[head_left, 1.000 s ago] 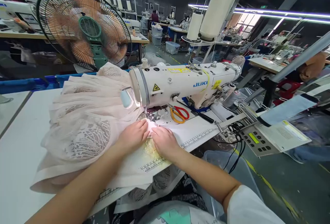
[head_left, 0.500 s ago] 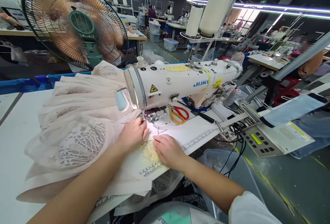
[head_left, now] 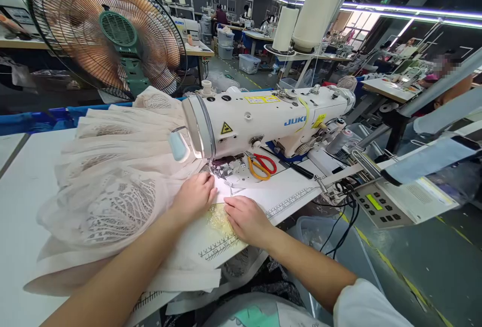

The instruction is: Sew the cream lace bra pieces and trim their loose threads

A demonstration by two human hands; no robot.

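A pale lace fabric (head_left: 120, 206) lies bunched and pleated on the left of the sewing table and runs to the needle area of a white JUKI sewing machine (head_left: 256, 116). My left hand (head_left: 194, 194) is closed on the fabric's edge, its curled fingers just in front of the presser foot (head_left: 222, 169). To its right, my right hand (head_left: 246, 221) lies low on the table, fingers stretched out together and pointing left; its thumb is hidden. A yellowish taped patch (head_left: 218, 220) shows between the hands.
Scissors with orange and red handles (head_left: 262, 166) lie beside the machine bed, near a black-handled tool (head_left: 299, 170). A control box (head_left: 391, 201) with cables hangs at the right. A large fan (head_left: 120, 30) stands behind; a clear plastic bin (head_left: 342, 246) sits below the table.
The fabric's lower corner near the table edge has shifted slightly left. Both hands stay almost in place, and the view has moved a little.
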